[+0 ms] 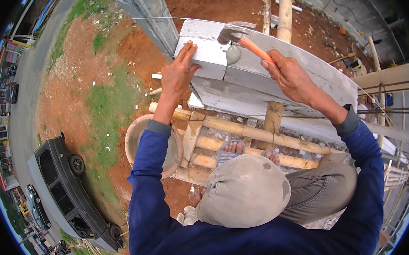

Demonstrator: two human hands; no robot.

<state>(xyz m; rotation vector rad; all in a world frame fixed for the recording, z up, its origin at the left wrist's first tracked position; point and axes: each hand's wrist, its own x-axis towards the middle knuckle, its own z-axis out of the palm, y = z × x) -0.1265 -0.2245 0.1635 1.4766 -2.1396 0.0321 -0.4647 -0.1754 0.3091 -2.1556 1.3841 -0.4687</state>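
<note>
My right hand (290, 74) is wrapped round the orange handle of a claw hammer (254, 48), its dark metal head over the wall top. Close to the hammer head, a lump of grey mortar (233, 55) sits on the joint between blocks. Left of it is a white lightweight concrete block (209, 53) at the wall's end, beside a concrete post. My left hand (181, 70) rests on that block's left end, fingers stretched over the top and thumb apart. The wall of pale blocks (268, 83) runs off to the right. Whether the hammer touches the block, I cannot tell.
A taut string (159, 18) runs from the grey concrete post (146, 20) along the wall. Below me are bamboo poles (262, 133) with planks, and a round mortar tub (136, 139) at left. A parked dark vehicle (69, 194) stands on the grass beyond.
</note>
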